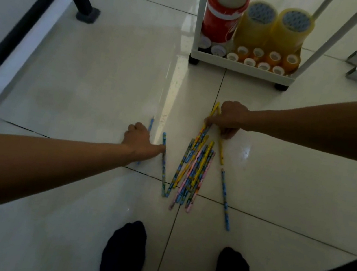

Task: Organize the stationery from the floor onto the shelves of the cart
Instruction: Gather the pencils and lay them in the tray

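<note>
The left hand (pixel 141 139) is lying low on the floor (pixel 88 73), knuckles up, and its thumb is touching a blue pencil (pixel 163 161). Another blue pencil (pixel 150 124) is showing just behind the knuckles and seems to pass under the hand. Whether the fingers are gripping it, I cannot tell, because they are hidden.

The risk here is rolling. The pencils are thin and smooth, and the tile is glossy and is reflecting light, so a push from the thumb could be sending a pencil away instead of lifting it. Such flat, thin rods are also hard to get under with the fingertips.

In the middle, the pile (pixel 192 173) is lying on the floor between the hands, with yellow, pink and blue patterned pencils crossing one another. If it is being raked together carelessly, some could be slipping out at the ends.

The right hand (pixel 229 119) is curling its fingers round the top of two yellow pencils (pixel 216 109), a narrow pinch. Their lower ends are spreading apart, so one could be dropping out when lifted.

One blue pencil (pixel 224 198) is lying apart on the right and could be forgotten.

Beyond, the white cart (pixel 241 66) is holding glossy tape rolls (pixel 271 25) on its bottom shelf, which looks crowded, so the pencils probably belong on a higher shelf.
</note>
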The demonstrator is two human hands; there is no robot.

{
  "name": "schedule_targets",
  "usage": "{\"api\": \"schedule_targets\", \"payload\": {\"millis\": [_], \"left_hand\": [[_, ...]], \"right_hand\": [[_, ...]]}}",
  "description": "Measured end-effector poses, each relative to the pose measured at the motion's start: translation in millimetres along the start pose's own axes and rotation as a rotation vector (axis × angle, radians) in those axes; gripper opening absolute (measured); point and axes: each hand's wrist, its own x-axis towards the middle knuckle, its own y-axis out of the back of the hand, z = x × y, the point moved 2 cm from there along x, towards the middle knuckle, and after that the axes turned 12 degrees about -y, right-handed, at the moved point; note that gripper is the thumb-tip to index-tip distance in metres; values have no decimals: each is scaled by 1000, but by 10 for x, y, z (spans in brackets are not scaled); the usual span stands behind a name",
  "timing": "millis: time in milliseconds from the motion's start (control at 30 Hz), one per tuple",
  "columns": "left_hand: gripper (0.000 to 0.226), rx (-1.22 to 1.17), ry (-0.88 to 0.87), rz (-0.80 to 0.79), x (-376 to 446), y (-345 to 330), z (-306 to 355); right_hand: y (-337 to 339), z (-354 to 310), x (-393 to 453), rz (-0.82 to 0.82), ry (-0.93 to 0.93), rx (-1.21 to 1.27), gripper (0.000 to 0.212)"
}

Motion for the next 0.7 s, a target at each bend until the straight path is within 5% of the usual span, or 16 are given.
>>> {"api": "schedule_targets", "payload": {"millis": [333,533,700], "left_hand": [[118,-7,-83,-11,-183,-548,543],[137,21,-6,80,-278,-808,751],[131,-2,25,92,-260,-883,894]], "right_hand": [[-389,-506,-94,-74,26,-38,25],[-366,-538,-184,-42,-2,-146,23],[-339,-478,-212,-78,-37,-150,25]]}}
